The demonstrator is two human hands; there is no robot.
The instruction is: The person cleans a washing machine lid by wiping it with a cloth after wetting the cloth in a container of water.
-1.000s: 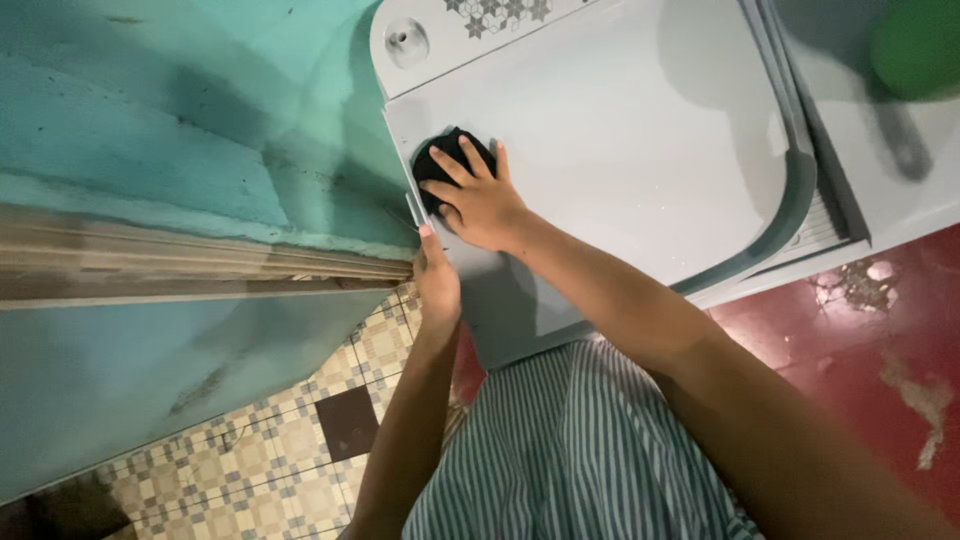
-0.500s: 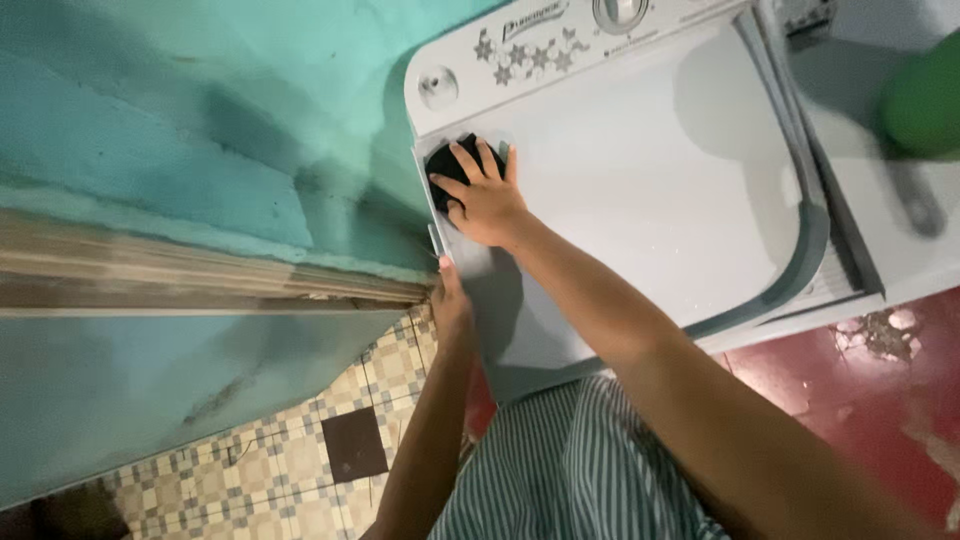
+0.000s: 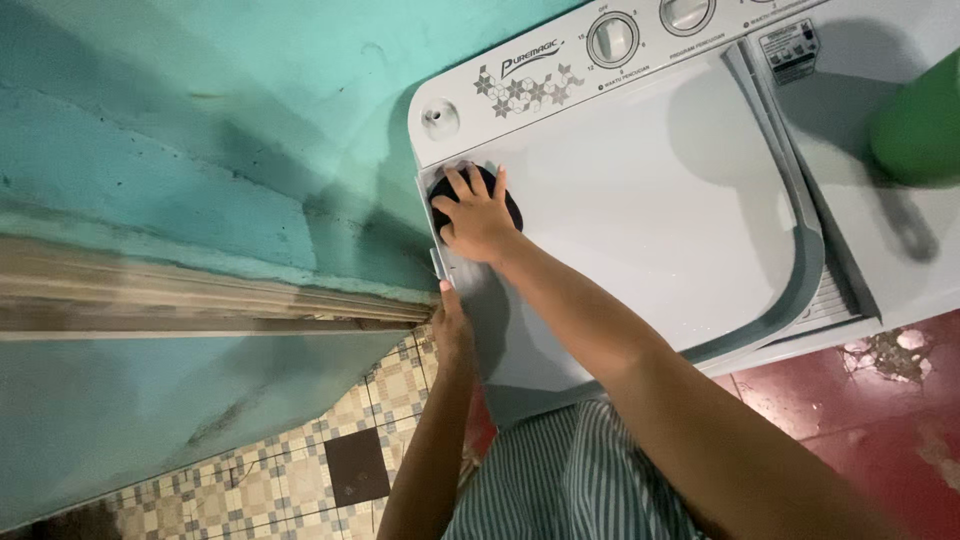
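A white twin-tub washing machine (image 3: 650, 200) stands against a teal wall. My right hand (image 3: 478, 215) lies on a round black piece (image 3: 512, 210) at the near-left corner of the big grey-rimmed lid, fingers spread over it. My left hand (image 3: 450, 325) rests against the machine's left side edge, below that corner. Whether it grips the edge cannot be told.
Round dials (image 3: 612, 38) sit on the back control panel. A green object (image 3: 918, 125) stands on the right lid. The teal wall (image 3: 200, 150) with a wooden ledge (image 3: 200, 305) is close on the left. Patterned floor tiles (image 3: 300, 480) and red floor (image 3: 870, 410) lie below.
The view has shifted, so the control panel and dials now show. My right hand stays on the black piece, and my left hand stays at the machine's side.
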